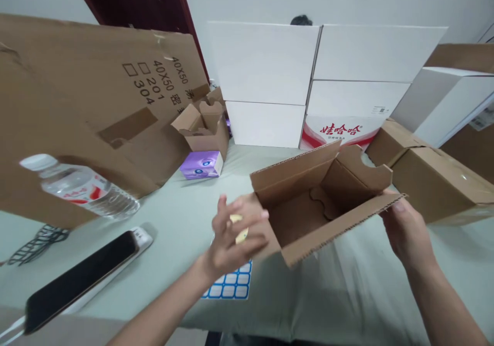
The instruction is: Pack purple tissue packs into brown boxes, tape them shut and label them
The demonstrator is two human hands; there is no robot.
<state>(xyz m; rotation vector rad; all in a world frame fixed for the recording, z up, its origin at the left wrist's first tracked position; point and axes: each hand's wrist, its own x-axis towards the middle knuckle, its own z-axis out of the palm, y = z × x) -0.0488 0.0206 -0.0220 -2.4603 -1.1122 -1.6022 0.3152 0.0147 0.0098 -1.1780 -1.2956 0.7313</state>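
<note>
An open brown cardboard box (309,202) is held tilted above the table, its opening facing me and its flaps up. My left hand (235,238) grips its left wall, fingers curled, with a small yellow item (241,233) partly hidden under the fingers. My right hand (405,230) holds the box's right edge, thumb on the corrugated rim. A sheet of blue-and-white stickers (231,284) lies on the table below my left hand.
A water bottle (81,186) and a dark phone (81,279) lie at left, with a big flat carton (77,104) behind. A small open box (204,125) sits on a purple pack (200,163). White cartons (309,78) stand at the back, brown boxes (428,176) at right.
</note>
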